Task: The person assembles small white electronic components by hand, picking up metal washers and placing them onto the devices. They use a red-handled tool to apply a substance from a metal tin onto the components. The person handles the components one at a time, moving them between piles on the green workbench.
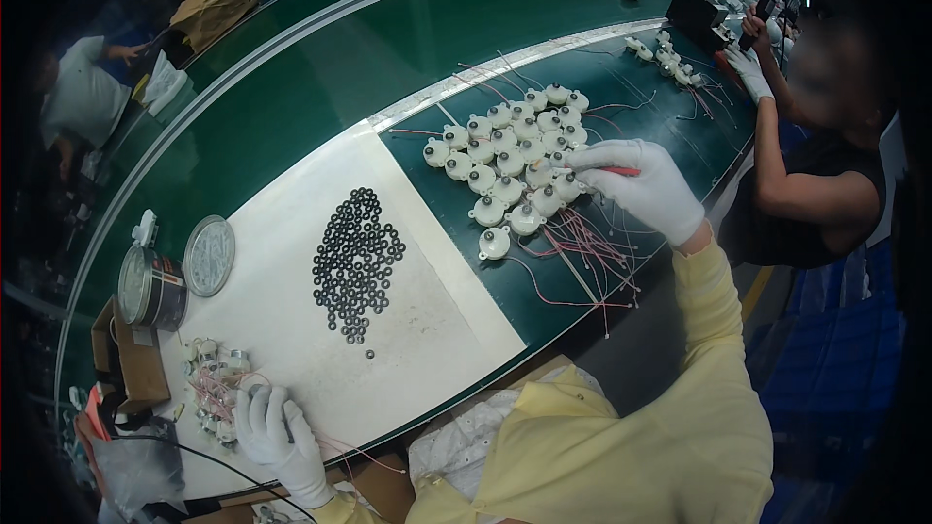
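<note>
the gloved left hand (280, 439) is placed at wired metal parts (206, 378); its grip cannot be told. a cardboard box (144, 371) and round tin (165, 296) are seen beyond, contents unclear. black rings (354, 262) are strewn on white sheeting (442, 315). a slim red tool (619, 171) is pinched by the gloved right hand (636, 189) over domed white parts (510, 162), clustered on the green table (670, 150).

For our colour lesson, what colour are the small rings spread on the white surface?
The small rings are black, seen best in the head view.

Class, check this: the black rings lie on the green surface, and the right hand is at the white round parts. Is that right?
No: the head view shows the black rings on the white surface. The right hand is at the white round parts, as stated.
</note>
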### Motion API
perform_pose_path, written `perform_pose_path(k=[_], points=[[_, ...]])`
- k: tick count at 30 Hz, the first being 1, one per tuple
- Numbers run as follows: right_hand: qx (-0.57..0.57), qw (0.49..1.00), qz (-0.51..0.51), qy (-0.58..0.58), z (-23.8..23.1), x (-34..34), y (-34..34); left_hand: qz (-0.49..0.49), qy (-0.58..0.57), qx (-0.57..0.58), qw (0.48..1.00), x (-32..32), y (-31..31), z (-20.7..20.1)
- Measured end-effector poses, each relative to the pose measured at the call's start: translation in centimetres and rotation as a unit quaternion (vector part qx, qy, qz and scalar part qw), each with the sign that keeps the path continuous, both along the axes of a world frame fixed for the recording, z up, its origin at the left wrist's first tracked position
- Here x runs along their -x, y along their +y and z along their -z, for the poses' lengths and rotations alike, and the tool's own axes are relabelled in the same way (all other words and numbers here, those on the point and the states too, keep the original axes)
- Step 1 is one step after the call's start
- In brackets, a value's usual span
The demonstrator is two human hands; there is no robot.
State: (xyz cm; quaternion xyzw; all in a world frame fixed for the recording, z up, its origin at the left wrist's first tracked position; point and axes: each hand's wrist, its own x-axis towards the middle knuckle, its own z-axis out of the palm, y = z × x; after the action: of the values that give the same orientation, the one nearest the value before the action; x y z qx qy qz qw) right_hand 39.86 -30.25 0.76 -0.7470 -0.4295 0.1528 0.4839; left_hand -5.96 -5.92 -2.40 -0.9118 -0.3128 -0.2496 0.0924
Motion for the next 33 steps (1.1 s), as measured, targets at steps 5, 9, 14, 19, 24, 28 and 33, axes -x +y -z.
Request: perform_pose_path(k=[5,9,14,19,24,28,33], points=[[0.009,1.0,-0.001,0.003,0.6,0.2,0.5,0.003,0.002,0.007,1.0,-0.3,-0.1,-0.2],[-0.022,0.999,0.0,-0.034,0.9,0.0,-0.6,0.002,0.006,0.003,1.0,0.0,0.0,-0.1],[-0.081,0.991,0.11,0.004,1.3,-0.2,-1.8,-0.004,0.014,0.012,1.0,0.3,0.0,0.2],[-0.062,0.989,0.099,0.089,2.4,-0.6,-1.6,-0.003,0.015,0.006,1.0,0.2,0.1,0.1],[-0.067,0.995,0.074,-0.007,3.6,-0.7,-1.0,-0.018,0.02,0.027,0.999,0.1,-0.2,-0.1],[-0.084,0.992,0.087,0.039,4.4,-0.5,-1.6,-0.013,0.026,0.016,0.999,0.3,-0.1,0.0],[-0.066,0.992,0.091,0.054,3.4,-0.2,-2.3,-0.006,0.017,0.006,1.0,0.4,0.1,0.3]])
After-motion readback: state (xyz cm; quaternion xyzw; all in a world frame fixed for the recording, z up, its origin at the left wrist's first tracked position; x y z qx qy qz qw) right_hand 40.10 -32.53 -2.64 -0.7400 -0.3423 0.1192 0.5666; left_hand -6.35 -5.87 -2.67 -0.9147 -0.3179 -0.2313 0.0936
